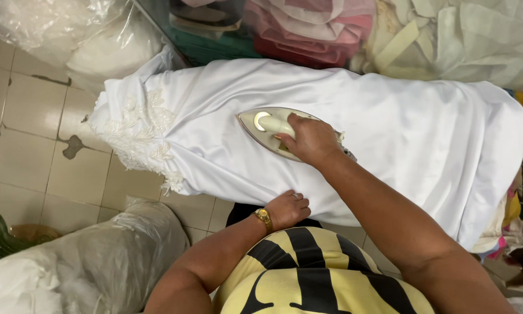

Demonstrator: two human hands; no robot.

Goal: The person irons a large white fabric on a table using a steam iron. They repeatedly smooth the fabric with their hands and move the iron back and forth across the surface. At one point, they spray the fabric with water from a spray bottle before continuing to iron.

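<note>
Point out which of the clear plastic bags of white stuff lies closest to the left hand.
The bag at lower left, on the floor beside the left hand. The other bag sits at upper left, beyond the white garment.

In front of me a white garment [401, 128] lies draped over what seems to be an ironing board, fully hidden beneath the cloth. A cream iron [267, 131] sits flat on the fabric. Below is a beige tiled floor [29, 145], with clear plastic bags [99, 256] of white material resting on it.
</note>
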